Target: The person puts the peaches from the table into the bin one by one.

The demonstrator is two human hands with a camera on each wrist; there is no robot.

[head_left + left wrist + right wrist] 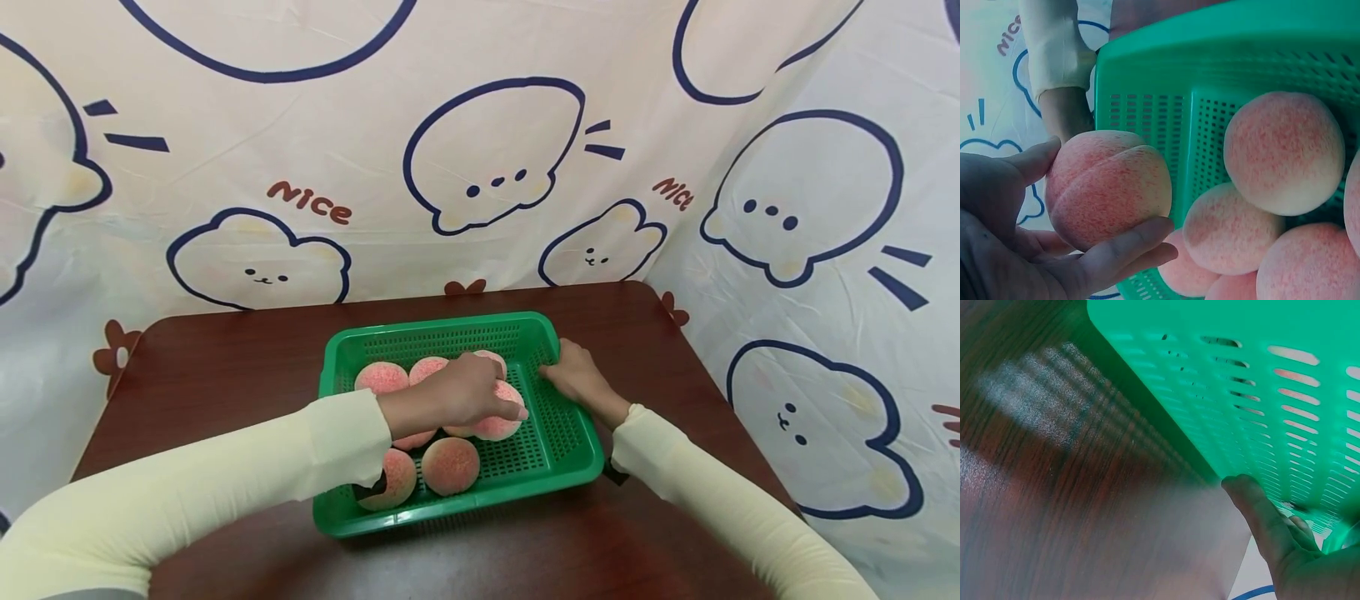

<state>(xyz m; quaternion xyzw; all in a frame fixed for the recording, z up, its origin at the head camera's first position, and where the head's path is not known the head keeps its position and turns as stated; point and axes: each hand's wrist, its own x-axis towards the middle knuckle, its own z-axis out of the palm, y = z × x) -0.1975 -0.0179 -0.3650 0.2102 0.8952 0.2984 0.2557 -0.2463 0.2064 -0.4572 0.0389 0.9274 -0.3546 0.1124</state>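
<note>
A green plastic basket (588, 446) with slotted walls stands on the table, holding several pink, fuzzy-looking peaches (450, 466). My left hand (471, 392) is over the middle of the basket and grips one peach (1107, 194) between thumb and fingers, as the left wrist view shows. Other peaches lie beside and behind it, partly hidden by the left forearm in the head view. At the basket's right end, my right hand (577, 375) holds the rim, its thumb inside. From the right wrist, fingers (1257, 512) show along the basket's outer wall.
The dark brown wooden table (240, 358) reflects light in front of the basket. A white cloth with cartoon outlines (480, 150) hangs behind the table and along both sides. The peaches sit mostly in the left part of the basket.
</note>
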